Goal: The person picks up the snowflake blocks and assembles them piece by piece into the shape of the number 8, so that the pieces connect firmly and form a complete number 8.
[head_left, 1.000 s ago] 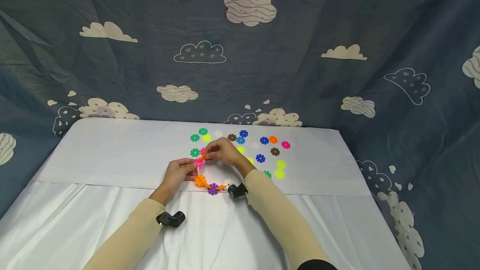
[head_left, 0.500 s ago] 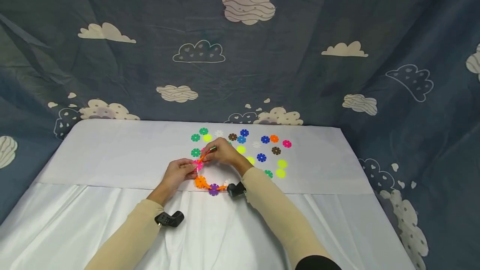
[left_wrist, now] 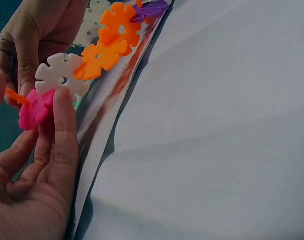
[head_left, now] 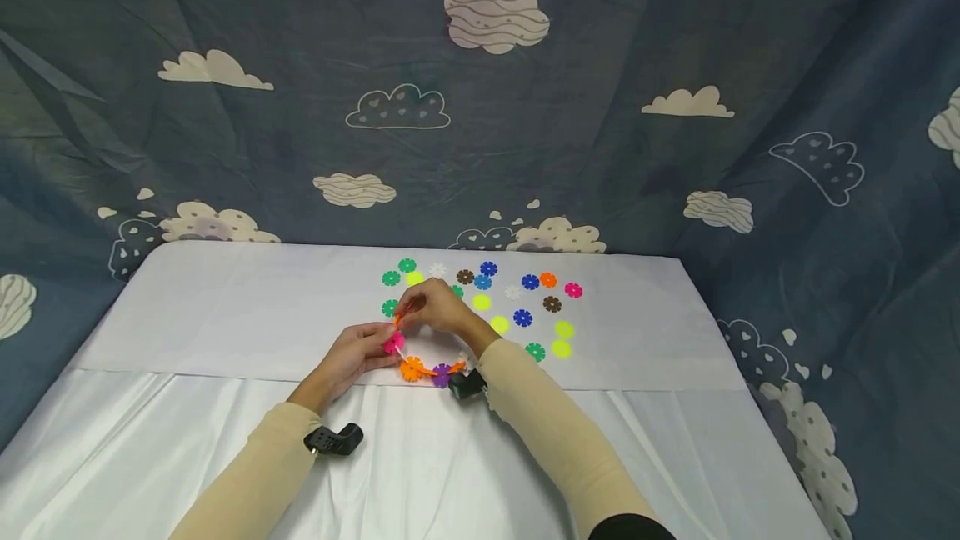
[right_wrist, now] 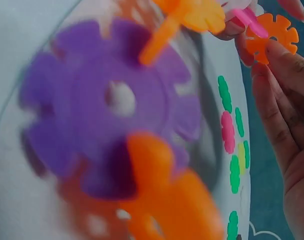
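Purple disc (right_wrist: 72, 100) shifted right, near front edge (head_left: 637, 390) | left fingers (left_wrist: 65, 145) hold pink disc (left_wrist: 34, 112) | right fingers (right_wrist: 293, 66), orange disc (right_wrist: 287, 35)

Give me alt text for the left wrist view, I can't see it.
The left hand grips a chain of interlocked flower-shaped discs at its pink disc and white disc. Two orange discs and a purple disc follow upward; the right hand is at upper left, near another orange disc.

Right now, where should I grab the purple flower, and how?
Try pinching the purple flower by its bare near rim, coming from the head view's near side: orange pieces join it left and right there, and its flat, notched edge looks thin enough.
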### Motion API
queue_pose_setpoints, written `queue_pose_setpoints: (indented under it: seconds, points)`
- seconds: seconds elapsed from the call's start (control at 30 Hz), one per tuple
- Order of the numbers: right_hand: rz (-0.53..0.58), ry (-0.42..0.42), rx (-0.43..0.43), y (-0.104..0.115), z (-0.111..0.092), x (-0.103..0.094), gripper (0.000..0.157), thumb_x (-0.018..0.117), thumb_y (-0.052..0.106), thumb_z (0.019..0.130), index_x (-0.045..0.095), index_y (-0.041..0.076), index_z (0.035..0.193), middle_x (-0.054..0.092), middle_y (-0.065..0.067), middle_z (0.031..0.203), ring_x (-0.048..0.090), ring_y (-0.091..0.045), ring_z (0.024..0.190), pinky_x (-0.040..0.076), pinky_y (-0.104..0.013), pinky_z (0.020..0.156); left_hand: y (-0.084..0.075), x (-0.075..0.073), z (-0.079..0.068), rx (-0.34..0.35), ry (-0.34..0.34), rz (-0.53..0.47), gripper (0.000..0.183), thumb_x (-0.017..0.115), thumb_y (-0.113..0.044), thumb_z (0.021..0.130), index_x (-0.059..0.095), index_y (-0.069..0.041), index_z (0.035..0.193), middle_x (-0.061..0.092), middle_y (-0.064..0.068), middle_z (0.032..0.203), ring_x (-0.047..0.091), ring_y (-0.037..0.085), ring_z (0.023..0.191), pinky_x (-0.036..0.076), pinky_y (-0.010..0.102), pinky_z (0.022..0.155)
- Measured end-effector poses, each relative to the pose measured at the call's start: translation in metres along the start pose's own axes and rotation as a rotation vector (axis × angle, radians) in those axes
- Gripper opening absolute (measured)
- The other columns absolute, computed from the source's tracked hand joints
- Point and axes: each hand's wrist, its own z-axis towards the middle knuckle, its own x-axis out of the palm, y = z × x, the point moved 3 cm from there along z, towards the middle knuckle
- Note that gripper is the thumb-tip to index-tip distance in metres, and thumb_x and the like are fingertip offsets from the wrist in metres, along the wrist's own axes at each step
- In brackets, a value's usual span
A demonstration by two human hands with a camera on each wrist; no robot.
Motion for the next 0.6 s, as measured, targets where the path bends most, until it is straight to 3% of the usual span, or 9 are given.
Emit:
queue_pose_setpoints:
  seconds: [0.13,0.27,0.4,0.6]
  points:
    - [-0.012,0.007,0.004,-0.001,-0.002,-0.002,0.011,0.076,0.002,0.081,0.073,0.000,0.092,0.071,-0.007,0.089,0.061,-0.012,0.074,0.054,-0.020,0.071,0.003,0.001,0.000,-0.005,-0.023,-0.008,0.043,0.057,-0.016,0.099,0.047,0.014,0.127,0.065,0.005,0.089,0.065,0.015,0.081,0.056,0.030,0.081]
    - [-0.055,-0.046,0.060,-0.014,-0.012,-0.021,0.015,0.077,0.004,0.081,0.073,0.001,0.095,0.070,-0.006,0.090,0.060,-0.014,0.076,0.053,-0.021,0.072,0.007,0.004,0.000,-0.023,-0.037,-0.029,0.044,0.056,-0.014,0.099,0.044,0.013,0.130,0.063,0.006,0.091,0.065,0.015,0.082,0.056,0.031,0.081]
    - [-0.159,-0.108,0.164,-0.038,-0.032,-0.055,0.017,0.078,0.008,0.081,0.073,0.004,0.096,0.067,-0.003,0.087,0.057,-0.016,0.077,0.050,-0.024,0.072,0.006,0.003,-0.001,-0.012,-0.040,-0.027,0.046,0.056,-0.015,0.099,0.042,0.014,0.131,0.061,0.007,0.095,0.064,0.015,0.083,0.056,0.033,0.083]
    - [-0.297,-0.095,0.375,-0.062,-0.068,-0.086,0.020,0.081,0.011,0.078,0.073,0.008,0.096,0.065,-0.002,0.085,0.056,-0.018,0.081,0.051,-0.028,0.077,0.004,-0.001,-0.002,-0.007,-0.068,0.000,0.045,0.058,-0.018,0.098,0.045,0.012,0.130,0.062,0.007,0.094,0.064,0.016,0.082,0.057,0.031,0.080]
